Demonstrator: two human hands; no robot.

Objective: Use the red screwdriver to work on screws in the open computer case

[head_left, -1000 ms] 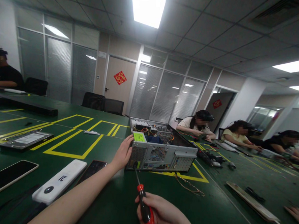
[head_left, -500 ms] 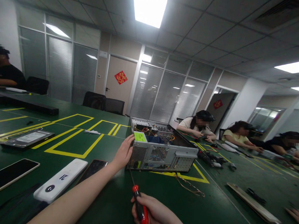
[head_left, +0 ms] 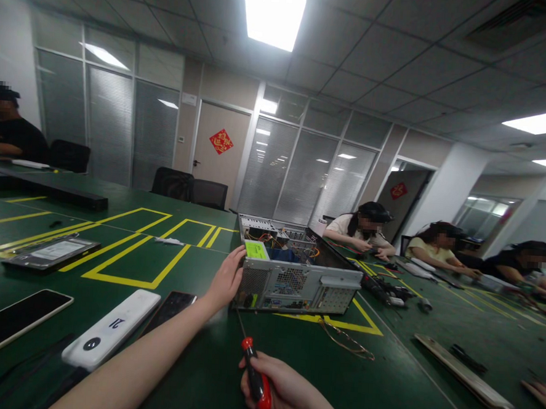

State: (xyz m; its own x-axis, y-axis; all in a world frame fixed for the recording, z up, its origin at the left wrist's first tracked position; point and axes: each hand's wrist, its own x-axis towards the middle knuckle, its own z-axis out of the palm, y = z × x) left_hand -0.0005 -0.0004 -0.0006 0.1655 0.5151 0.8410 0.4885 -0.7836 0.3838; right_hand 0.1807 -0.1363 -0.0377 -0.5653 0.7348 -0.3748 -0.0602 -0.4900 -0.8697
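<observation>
An open-topped computer case (head_left: 316, 290) lies on the green table, its grey rear panel facing me. At its left rear corner my left hand (head_left: 226, 279) grips the side, fingertips at the top edge beside a power supply with a yellow-green label (head_left: 255, 250). My right hand (head_left: 284, 387) is closed round the red and black handle of a screwdriver (head_left: 257, 376). The screwdriver's thin shaft points up and left, its tip at the lower left corner of the rear panel; whether it sits on a screw is too small to tell. Coloured wires show inside the case.
Left on the table are a hard drive (head_left: 52, 251), a phone (head_left: 16, 324), a white device marked 21 (head_left: 112, 330) and a dark phone-like slab (head_left: 169, 312). A loose cable (head_left: 345, 341) lies before the case. Dark parts (head_left: 388, 292) sit right. Several people work around the table.
</observation>
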